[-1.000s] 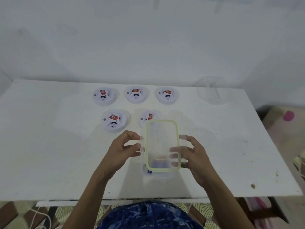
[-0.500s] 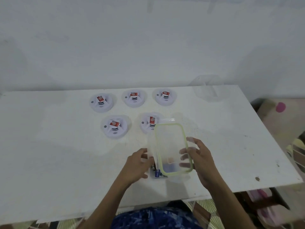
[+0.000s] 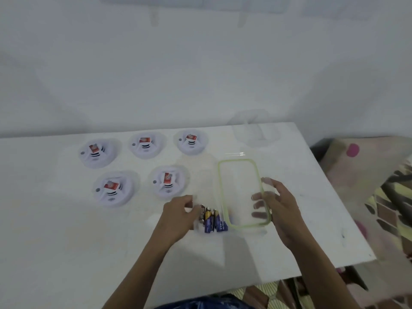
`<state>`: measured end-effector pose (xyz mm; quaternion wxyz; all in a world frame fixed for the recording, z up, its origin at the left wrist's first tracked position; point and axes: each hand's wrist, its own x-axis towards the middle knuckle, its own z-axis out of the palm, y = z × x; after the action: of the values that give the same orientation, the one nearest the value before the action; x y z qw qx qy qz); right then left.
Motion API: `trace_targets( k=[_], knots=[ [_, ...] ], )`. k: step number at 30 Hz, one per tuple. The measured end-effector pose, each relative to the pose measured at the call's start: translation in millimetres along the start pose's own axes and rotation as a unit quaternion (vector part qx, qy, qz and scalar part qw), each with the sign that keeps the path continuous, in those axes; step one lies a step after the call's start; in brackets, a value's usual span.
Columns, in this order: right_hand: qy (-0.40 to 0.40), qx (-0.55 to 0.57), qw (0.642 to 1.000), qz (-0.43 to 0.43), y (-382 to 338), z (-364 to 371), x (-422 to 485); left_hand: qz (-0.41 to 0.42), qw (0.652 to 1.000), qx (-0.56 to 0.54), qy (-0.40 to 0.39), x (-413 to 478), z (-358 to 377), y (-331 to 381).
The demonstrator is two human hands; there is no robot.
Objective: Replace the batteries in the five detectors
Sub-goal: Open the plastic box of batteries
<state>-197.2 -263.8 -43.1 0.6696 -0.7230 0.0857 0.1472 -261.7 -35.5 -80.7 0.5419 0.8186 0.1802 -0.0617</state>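
5 detectors point(image 3: 146, 144) lie face-down on the white table point(image 3: 66, 241). 3 form a far row between 10 and 12 o'clock of the battery box point(image 3: 198, 227), and 2 form a nearer row at about 10 o'clock. Each has a small red-and-white block in its centre, probably a cell in its bay. The view is too soft to tell whether these are old or new.

The clear battery box sits near the table's 6 o'clock edge and holds several blue-and-gold batteries point(image 3: 211, 219) lying side by side. The left hand point(image 3: 178, 210) is at the box's 9 o'clock side with its fingers curled against the wall, gripping it steady. The right hand point(image 3: 278, 204) pinches the green-rimmed lid point(image 3: 242, 192) by its long 3 o'clock edge. Its thumb is on top and its fingers are underneath, visible through the plastic. The lid is off the box and hangs at 2 o'clock of it, not yet set down. A second clear tub point(image 3: 254, 132) stands at 1 o'clock by the far edge, well apart from both hands.

My judgement is that the task is at its very start. The supply is open, but no spare is in either hand and none lies beside a detector, so 0 of 5 swaps look done. All 5 removals and refits remain, once the lid is set aside.
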Motion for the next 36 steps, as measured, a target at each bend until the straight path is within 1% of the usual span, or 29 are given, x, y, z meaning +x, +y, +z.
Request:
trace_targets(
  k=[3,9,14,18,24,30,34,36],
  knots=[
    [0.015,0.011,1.000,-0.010,-14.0,-32.4,26.6,-0.003,1.000,-0.003,0.017,31.2,16.6,20.3],
    [0.039,0.037,0.998,-0.022,-37.8,-89.8,94.4,0.002,0.997,0.002,0.080,97.4,43.6,63.8],
    [0.058,0.051,0.997,-0.004,-57.6,-124.5,162.1,-0.006,0.992,0.073,0.105,147.9,58.6,86.3],
    [0.083,0.046,0.995,0.021,-67.0,-145.1,215.8,-0.028,0.987,0.088,0.132,183.3,65.6,91.3],
    [0.101,-0.007,0.994,0.043,-73.9,-161.4,302.6,-0.046,0.973,0.145,0.176,234.5,70.0,101.6],
    [0.112,-0.029,0.992,0.054,-57.7,-158.8,313.9,-0.067,0.954,0.243,0.163,241.3,74.0,104.9],
    [0.112,-0.079,0.989,0.051,-43.6,-150.2,330.2,-0.067,0.950,0.257,0.163,256.5,77.0,103.3],
    [0.133,-0.120,0.983,0.036,-35.5,-146.2,334.1,-0.063,0.950,0.254,0.168,260.7,77.2,102.7]
  ],
)
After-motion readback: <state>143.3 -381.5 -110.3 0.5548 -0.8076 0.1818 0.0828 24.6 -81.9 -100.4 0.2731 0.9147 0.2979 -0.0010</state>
